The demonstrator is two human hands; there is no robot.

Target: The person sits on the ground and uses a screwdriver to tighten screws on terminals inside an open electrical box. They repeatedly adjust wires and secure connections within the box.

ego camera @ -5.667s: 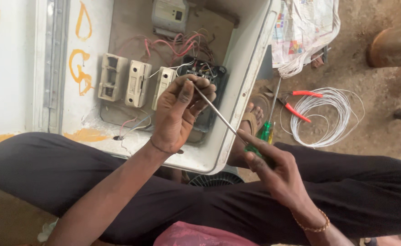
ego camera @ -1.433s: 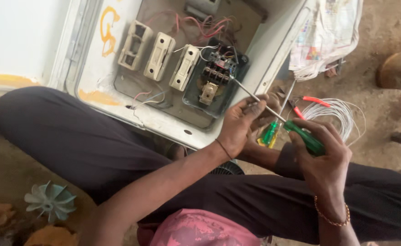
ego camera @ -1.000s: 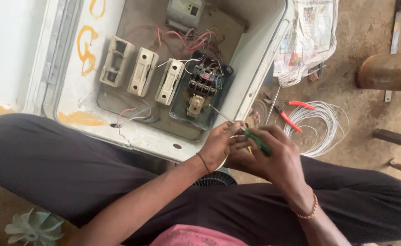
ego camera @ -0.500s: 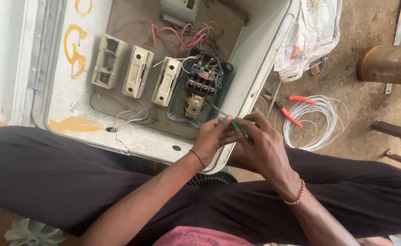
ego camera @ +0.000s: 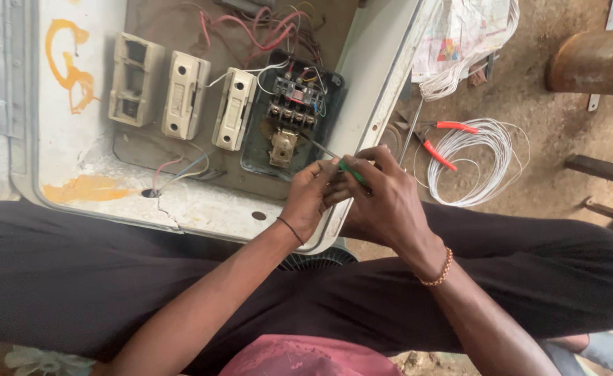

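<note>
Hands meet at the lower right rim of the open white enclosure [ego camera: 383, 90]. Right hand [ego camera: 383, 202] is closed around the green-handled screwdriver [ego camera: 352, 173], while left hand [ego camera: 310, 198] pinches the thin metal shaft near the handle, apparently to steady it. Shaft slants up-left, its tip close to the black contactor block [ego camera: 292, 111], just beside three cream fuse carriers [ego camera: 181, 94]. Only a sliver of green handle shows between the fingers. White wire coil [ego camera: 477, 163] and red-handled pliers [ego camera: 442, 143] lie on the dirt, well apart.
</note>
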